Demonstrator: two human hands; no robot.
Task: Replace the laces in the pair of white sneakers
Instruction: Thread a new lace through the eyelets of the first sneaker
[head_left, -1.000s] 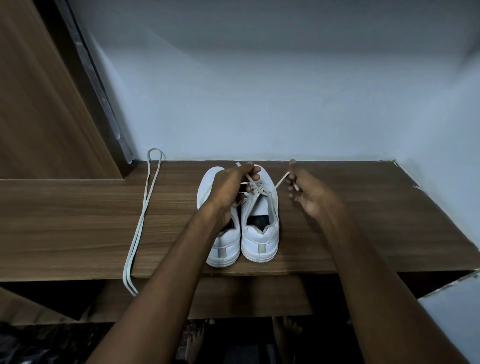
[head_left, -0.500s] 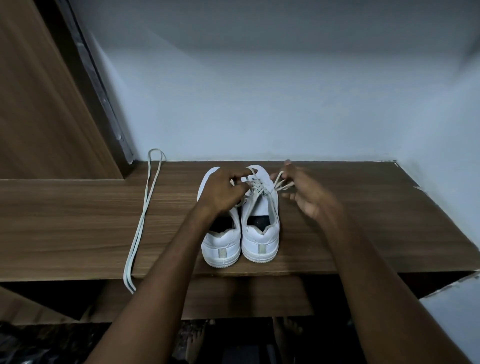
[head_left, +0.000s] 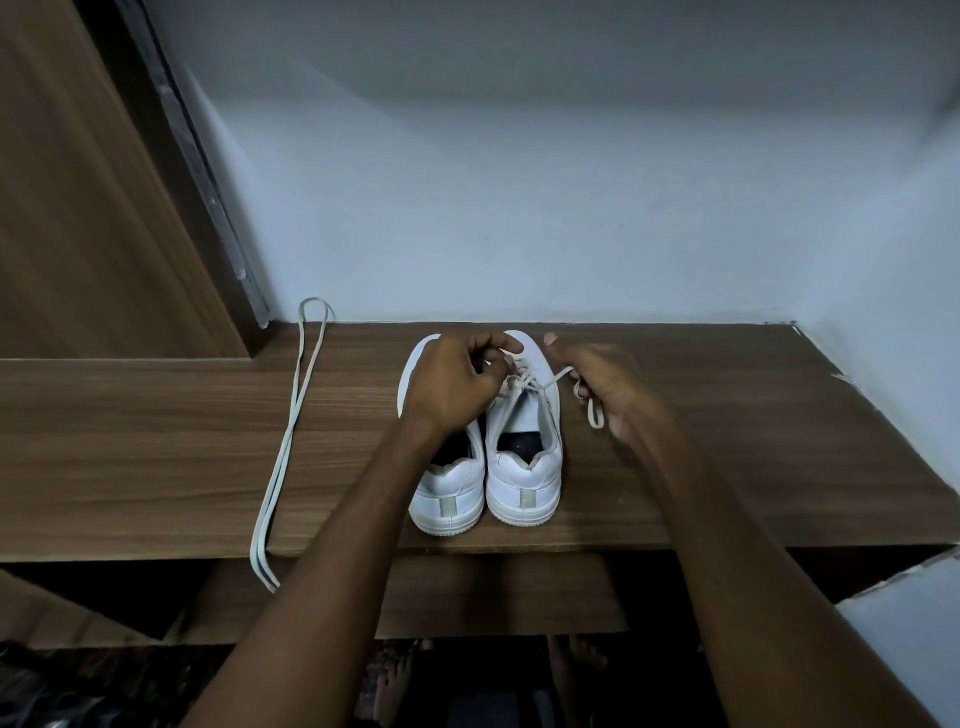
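Two white sneakers stand side by side on the wooden shelf (head_left: 156, 441), heels toward me: the left sneaker (head_left: 449, 499) and the right sneaker (head_left: 524, 467). My left hand (head_left: 457, 384) hovers over the toes and pinches the lace (head_left: 524, 382) at the right sneaker's eyelets. My right hand (head_left: 608, 389) holds the free end of that lace, which loops out to the right and dangles below my fingers. The left sneaker's front is hidden under my left hand.
A loose white lace (head_left: 291, 436), folded double, lies on the shelf to the left, its ends hanging over the front edge. A wooden panel (head_left: 78, 208) rises at the left; pale walls close the back and right. Bare feet show on the floor below.
My right hand has drawn in toward the right sneaker and now holds a slack loop of lace instead of a taut strand. My left hand stayed over the toes.
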